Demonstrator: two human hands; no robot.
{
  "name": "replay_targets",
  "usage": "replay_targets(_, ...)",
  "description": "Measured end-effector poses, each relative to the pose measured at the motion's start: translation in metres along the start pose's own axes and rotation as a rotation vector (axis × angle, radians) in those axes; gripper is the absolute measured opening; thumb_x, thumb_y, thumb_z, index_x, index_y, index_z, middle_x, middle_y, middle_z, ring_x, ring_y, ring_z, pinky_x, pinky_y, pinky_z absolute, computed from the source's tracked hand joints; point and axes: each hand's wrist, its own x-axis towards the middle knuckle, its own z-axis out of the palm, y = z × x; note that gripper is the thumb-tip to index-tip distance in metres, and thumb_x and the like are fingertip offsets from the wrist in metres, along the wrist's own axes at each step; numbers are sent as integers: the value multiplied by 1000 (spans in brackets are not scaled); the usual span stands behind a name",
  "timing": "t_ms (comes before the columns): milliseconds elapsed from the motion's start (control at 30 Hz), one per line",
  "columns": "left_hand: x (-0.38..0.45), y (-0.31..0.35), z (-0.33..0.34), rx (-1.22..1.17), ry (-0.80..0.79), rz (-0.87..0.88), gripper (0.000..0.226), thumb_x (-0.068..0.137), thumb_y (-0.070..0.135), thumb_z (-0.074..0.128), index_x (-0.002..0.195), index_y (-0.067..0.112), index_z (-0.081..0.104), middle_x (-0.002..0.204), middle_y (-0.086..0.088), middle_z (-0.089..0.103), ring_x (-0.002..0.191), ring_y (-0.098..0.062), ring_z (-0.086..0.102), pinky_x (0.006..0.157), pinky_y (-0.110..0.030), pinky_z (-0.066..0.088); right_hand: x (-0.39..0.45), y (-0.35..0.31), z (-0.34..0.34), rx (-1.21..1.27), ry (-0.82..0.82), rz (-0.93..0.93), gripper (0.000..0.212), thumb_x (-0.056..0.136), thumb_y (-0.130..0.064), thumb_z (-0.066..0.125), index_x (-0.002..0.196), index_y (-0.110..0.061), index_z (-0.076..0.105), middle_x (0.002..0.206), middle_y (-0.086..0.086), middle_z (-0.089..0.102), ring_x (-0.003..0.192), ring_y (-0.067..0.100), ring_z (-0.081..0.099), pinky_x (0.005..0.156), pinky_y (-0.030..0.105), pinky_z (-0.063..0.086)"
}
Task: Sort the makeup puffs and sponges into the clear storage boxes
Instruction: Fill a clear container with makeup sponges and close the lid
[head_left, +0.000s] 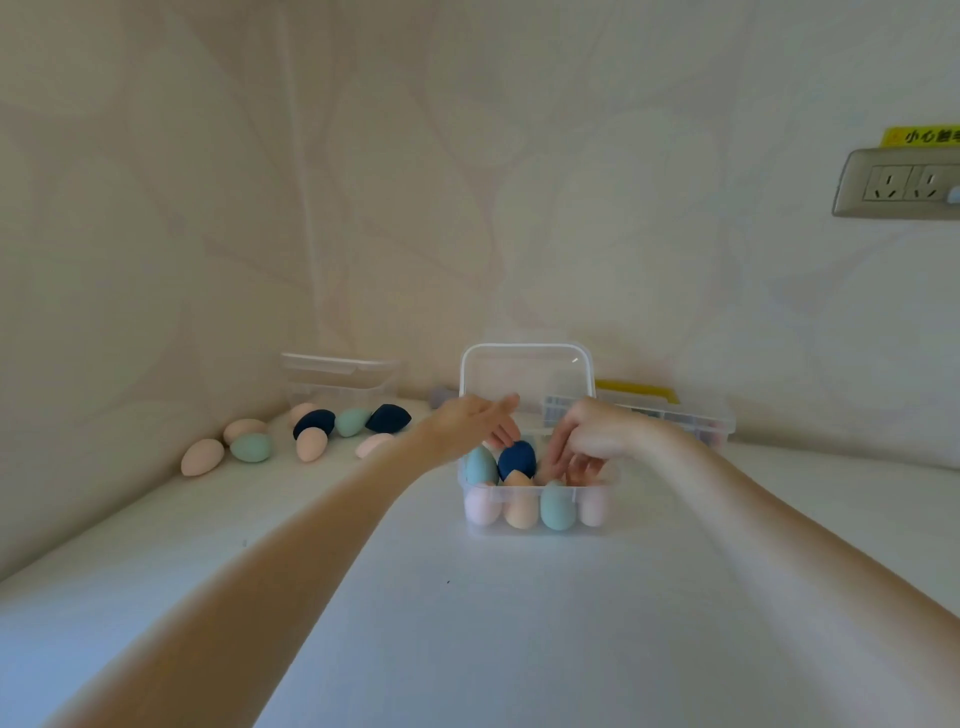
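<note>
Right, box: we saw a clear storage box (535, 512) mid-table w/ its lid (525, 370) standing up at the back.
Front row: pink, orange, teal and pink sponges stood upright behind the front wall; a teal sponge (480, 464) and a navy sponge (517, 460) sat in the row behind.
Left hand (470, 422): over the box's left side, fingers fairly straight, tips touching the top of the navy sponge; we couldn't see a grip.
Right hand (584, 436): fingers curled down into the box's right side; whether it held anything, we couldn't tell.
Loose pile: approx. nine sponges (311, 434) lay on the white table (467, 623) to the left, pink, teal and navy.
Other boxes: a second clear box (340, 376) stood behind the pile; a flat clear case (675, 413) w/ a yellow part lay behind the right hand.
Wall: a socket plate (898, 182) at upper right.
</note>
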Motion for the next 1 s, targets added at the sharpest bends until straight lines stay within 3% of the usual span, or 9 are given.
replay_targets(133, 3, -5, -14, -29, 264, 2, 35, 101, 25, 37, 104, 6, 66, 105, -7, 63, 95, -19, 56, 91, -27, 42, -4, 1, -17, 99, 168, -71, 42, 84, 11, 28, 79, -8, 64, 84, 9, 68, 63, 14, 60, 47, 15, 43)
replay_targets(233, 9, -10, -21, 104, 388, -26, 31, 97, 14, 41, 125, 8, 55, 126, -7, 58, 114, -24, 55, 93, -27, 40, 3, 0, -18, 119, 347, -109, 41, 84, 9, 33, 82, -11, 68, 102, 11, 69, 86, 18, 62, 73, 22, 49)
replay_targets(400, 23, -11, -23, 17, 386, -158, 47, 97, 16, 40, 143, 9, 31, 145, -13, 36, 129, -28, 41, 102, -31, 35, 18, 1, -17, 81, 661, -95, 38, 88, 4, 39, 119, -6, 59, 132, 15, 49, 123, 31, 43, 102, 33, 38)
replay_targets(467, 27, -10, -21, -98, 350, -206, 52, 98, 21, 40, 146, 9, 24, 147, -12, 34, 132, -27, 38, 103, -31, 32, 24, 3, -19, 46, 646, -6, 44, 90, -2, 42, 134, -6, 43, 139, 19, 36, 128, 36, 35, 106, 37, 32)
replay_targets(567, 38, -11, -17, -212, 317, -242, 54, 98, 27, 40, 147, 9, 23, 147, -9, 36, 132, -26, 38, 105, -33, 31, 33, 9, -17, 132, 593, 53, 49, 92, -8, 45, 139, -4, 31, 138, 22, 36, 126, 38, 39, 104, 41, 35)
replay_targets(667, 44, -12, -10, -193, 304, -231, 50, 97, 28, 40, 143, 8, 32, 136, -9, 46, 119, -25, 46, 99, -33, 37, 41, 14, -13, 233, 584, 28, 48, 92, -9, 47, 137, -4, 31, 132, 20, 46, 116, 35, 49, 93, 39, 44)
replay_targets(767, 48, -15, -6, -262, 286, -219, 45, 97, 32, 43, 134, 7, 41, 122, -8, 52, 104, -22, 49, 94, -32, 39, 44, 17, -9, 305, 586, 2, 47, 92, -10, 48, 136, -7, 31, 125, 18, 53, 111, 33, 53, 82, 33, 42)
replay_targets(900, 53, -13, -11, -485, 287, -206, 52, 96, 45, 39, 131, 8, 48, 129, -5, 55, 117, -23, 51, 109, -34, 35, 36, 22, -17, 621, 644, -29, 57, 93, -35, 51, 141, -15, 29, 133, 8, 48, 120, 26, 48, 91, 30, 38)
replay_targets(1000, 44, -6, -11, -614, 314, -132, 50, 99, 43, 31, 126, 7, 51, 118, -3, 58, 106, -21, 53, 97, -30, 38, 25, 25, -27, 663, 652, -104, 54, 94, -52, 40, 135, -17, 41, 128, 2, 50, 121, 21, 46, 92, 29, 34)
